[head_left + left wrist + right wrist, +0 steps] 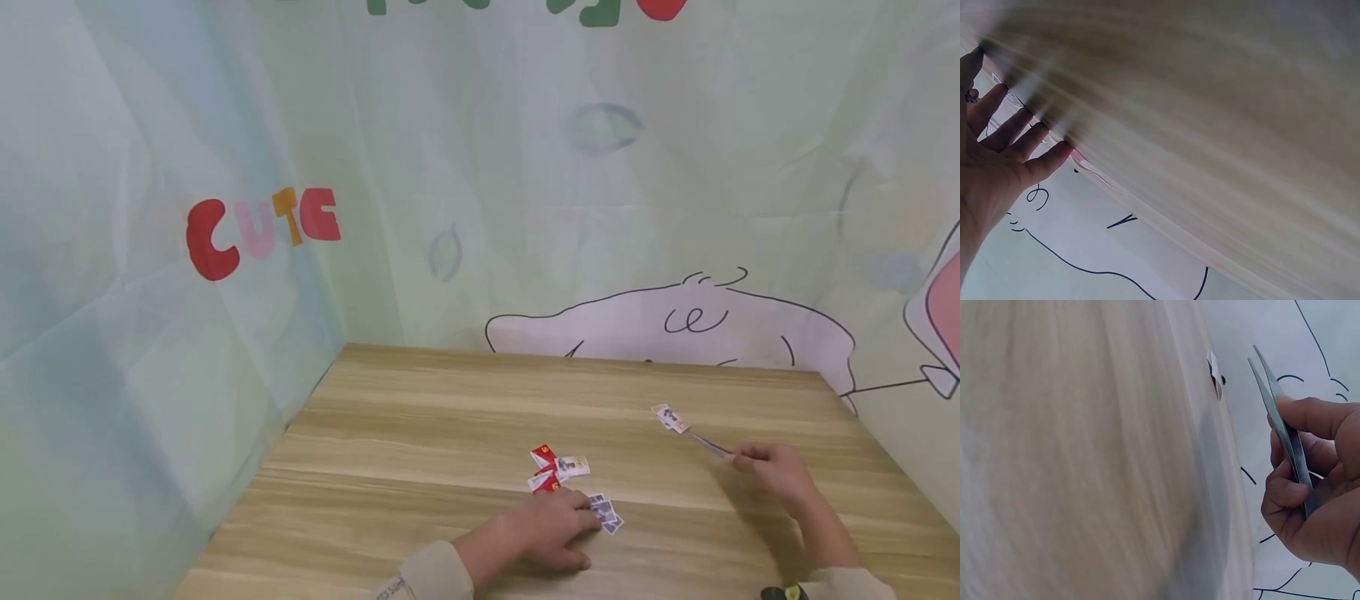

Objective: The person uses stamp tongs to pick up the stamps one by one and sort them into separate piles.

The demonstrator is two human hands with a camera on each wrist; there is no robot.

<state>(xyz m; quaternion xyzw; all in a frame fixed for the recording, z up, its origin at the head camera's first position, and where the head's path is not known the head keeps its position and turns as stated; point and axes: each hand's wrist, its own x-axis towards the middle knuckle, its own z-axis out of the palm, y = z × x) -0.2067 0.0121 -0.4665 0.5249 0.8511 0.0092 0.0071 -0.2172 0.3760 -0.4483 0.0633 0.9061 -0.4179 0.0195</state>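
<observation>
My right hand (772, 471) pinches a pair of metal tweezers (1285, 434) between thumb and fingers. In the right wrist view the tweezers' tips stand slightly apart with nothing between them. From the head view, they point at a small pile of white picture cards (670, 418) on the right, overlapping its near edge. My left hand (551, 527) rests palm down with spread fingers, fingertips at the tabletop. Beside its fingers lie overlapping grey-patterned cards (606, 515), partly covered by the hand. Just beyond it are small red-and-white cards (544, 481) and a pale card (574, 467).
The wood-grain table (390, 433) meets a printed cloth backdrop (487, 208) at its back and left edges. Red, pink and orange letters (213, 240) mark the left cloth. A dark band (783, 592) shows at my right wrist.
</observation>
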